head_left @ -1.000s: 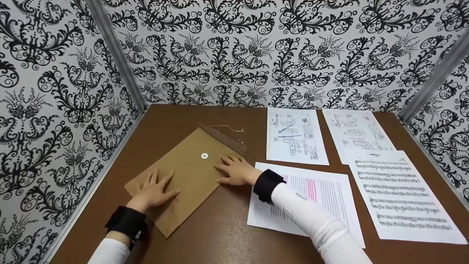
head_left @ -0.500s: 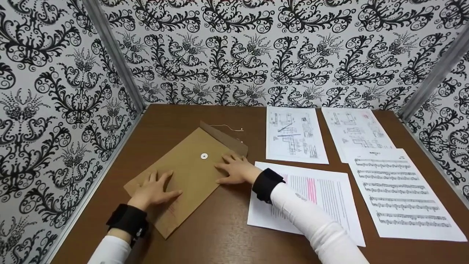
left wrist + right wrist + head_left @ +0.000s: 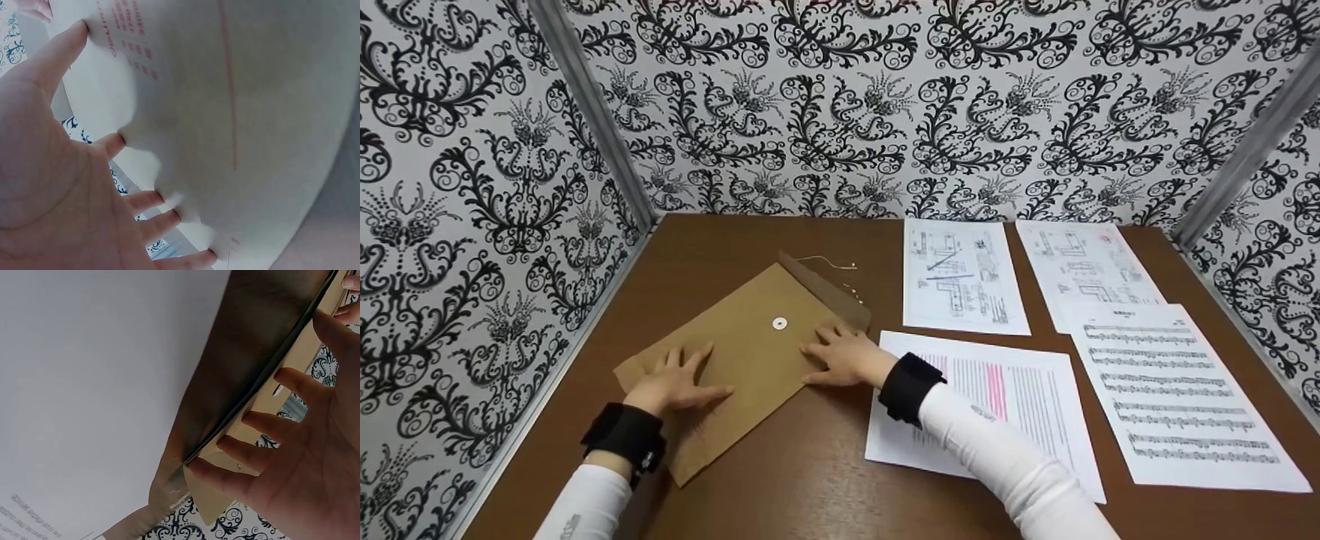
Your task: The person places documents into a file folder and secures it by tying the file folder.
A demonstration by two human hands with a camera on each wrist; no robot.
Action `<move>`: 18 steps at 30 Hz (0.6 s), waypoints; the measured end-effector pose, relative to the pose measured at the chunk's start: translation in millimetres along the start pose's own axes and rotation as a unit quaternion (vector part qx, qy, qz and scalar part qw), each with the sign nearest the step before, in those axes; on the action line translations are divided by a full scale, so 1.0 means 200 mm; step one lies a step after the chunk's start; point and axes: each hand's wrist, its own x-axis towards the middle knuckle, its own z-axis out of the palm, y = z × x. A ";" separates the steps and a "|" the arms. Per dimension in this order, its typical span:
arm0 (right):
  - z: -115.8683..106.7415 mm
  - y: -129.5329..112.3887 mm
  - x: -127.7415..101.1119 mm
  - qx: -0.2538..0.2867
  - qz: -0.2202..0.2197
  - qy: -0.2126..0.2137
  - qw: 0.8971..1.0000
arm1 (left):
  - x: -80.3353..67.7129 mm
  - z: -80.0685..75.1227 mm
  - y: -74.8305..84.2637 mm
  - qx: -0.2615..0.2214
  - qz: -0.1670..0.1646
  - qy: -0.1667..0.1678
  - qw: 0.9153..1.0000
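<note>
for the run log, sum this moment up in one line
left hand: on envelope | right hand: on envelope, near flap | flap: open | papers: right of envelope

This is a small booth, set out a bit like a tiny office. White walls [image 3: 840, 112] with black curly patterns stand close around three sides of a brown table [image 3: 780, 487], and gray posts [image 3: 592, 105] run up the corners. The office look comes from the paper things on top: a big brown envelope [image 3: 757, 367], a music sheet [image 3: 1185, 397], a page with pink lines [image 3: 1050, 450] and two drawing pages [image 3: 966, 285].
</note>
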 end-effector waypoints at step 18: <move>0.04 -0.10 -0.11 -0.059 -0.008 -0.002 0.998 | 0.09 -0.05 0.02 -0.018 -0.009 -0.013 1.000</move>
